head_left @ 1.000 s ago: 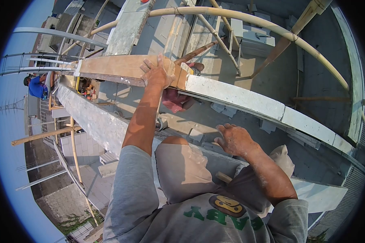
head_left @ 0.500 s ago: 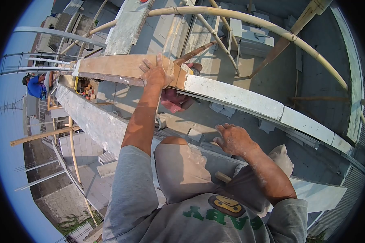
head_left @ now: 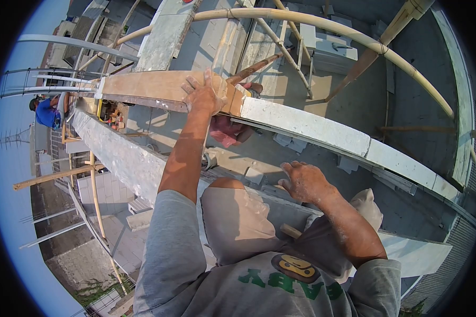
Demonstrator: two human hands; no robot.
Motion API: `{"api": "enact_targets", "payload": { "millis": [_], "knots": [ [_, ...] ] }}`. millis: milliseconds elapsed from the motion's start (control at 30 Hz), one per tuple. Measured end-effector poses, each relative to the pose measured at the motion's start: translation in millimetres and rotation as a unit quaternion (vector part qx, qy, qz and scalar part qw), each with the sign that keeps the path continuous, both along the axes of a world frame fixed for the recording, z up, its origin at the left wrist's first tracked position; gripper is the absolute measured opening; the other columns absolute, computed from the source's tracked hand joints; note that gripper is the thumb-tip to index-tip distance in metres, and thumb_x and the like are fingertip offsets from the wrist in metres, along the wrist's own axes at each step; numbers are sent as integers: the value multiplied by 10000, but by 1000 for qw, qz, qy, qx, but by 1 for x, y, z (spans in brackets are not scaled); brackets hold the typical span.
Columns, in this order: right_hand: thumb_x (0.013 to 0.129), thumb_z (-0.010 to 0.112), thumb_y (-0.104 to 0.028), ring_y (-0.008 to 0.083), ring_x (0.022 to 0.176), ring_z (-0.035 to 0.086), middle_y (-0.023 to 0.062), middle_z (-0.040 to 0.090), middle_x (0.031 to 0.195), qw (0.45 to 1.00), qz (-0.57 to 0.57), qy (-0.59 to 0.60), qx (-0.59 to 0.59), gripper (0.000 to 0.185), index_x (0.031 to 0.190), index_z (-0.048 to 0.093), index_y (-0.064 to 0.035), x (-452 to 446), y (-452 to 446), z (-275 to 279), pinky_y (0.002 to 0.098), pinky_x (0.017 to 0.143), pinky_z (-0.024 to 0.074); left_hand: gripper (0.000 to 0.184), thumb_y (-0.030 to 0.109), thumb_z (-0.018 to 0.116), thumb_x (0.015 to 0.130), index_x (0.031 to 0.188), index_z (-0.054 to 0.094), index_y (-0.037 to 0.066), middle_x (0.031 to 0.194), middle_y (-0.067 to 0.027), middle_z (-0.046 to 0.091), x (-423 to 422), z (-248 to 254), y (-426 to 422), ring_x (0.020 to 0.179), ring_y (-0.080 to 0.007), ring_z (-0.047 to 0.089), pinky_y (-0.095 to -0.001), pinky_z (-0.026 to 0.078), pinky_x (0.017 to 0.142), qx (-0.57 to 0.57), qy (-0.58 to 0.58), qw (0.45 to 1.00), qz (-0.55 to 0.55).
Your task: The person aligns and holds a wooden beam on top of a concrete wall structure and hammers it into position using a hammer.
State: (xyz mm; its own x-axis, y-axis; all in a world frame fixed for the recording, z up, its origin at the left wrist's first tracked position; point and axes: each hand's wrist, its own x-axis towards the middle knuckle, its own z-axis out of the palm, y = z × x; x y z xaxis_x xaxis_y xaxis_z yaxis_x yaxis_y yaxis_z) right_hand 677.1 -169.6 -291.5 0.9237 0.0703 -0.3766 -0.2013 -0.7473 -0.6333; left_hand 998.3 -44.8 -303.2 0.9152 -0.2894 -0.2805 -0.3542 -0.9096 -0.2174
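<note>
My left hand [head_left: 202,96] lies on top of a long wooden board [head_left: 148,85], near its right end, with the fingers spread flat on the wood. Beside that end, a wooden block [head_left: 234,100] meets a row of white blocks [head_left: 307,122] running off to the right. My right hand [head_left: 308,182] hovers over my right leg with nothing visible in it; its fingers are loosely bent and the thumb stands apart. Its palm side is hidden. Under the board end, a person in pink clothing [head_left: 228,130] is partly hidden.
A pale wall top [head_left: 116,145] runs diagonally on the left, close to my knees. Bamboo poles [head_left: 344,34] cross above. Far left, another person in a blue shirt [head_left: 48,112] sits near the board's far end. Block stacks [head_left: 330,53] stand on the floor below.
The person in pink below the board has shifted slightly. Both my hands stay where they were, and the board looks unmoved.
</note>
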Motion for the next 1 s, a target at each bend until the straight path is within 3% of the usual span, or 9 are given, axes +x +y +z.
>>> {"api": "enact_targets", "payload": {
  "millis": [67, 167, 1000],
  "knots": [
    [880, 658, -286, 392, 993, 657, 230, 647, 1044, 1000, 2, -1, 0, 410, 1146, 591, 20, 0, 0, -1, 454, 847, 539, 1164, 464, 783, 679, 1572, 68, 246, 1546, -362, 131, -1, 2, -1, 1407, -556, 204, -632, 347, 1050, -2, 2, 1000, -1],
    [881, 657, -289, 391, 988, 657, 228, 646, 1038, 1000, 2, -5, 2, 411, 1145, 592, 20, 0, 0, -3, 454, 841, 540, 1150, 586, 748, 718, 1573, 41, 284, 1571, -330, 88, 4, -2, -1, 1426, -551, 160, -634, 332, 1068, 27, 11, 1000, 5],
    [889, 653, -308, 389, 979, 659, 230, 646, 1019, 1000, 6, -2, 0, 408, 1123, 590, 20, 0, 0, -2, 455, 821, 545, 1166, 549, 760, 706, 1572, 27, 280, 1566, -338, 90, 1, 2, -3, 1423, -551, 167, -638, 328, 1069, 24, 12, 1000, 9]
  ]
}}
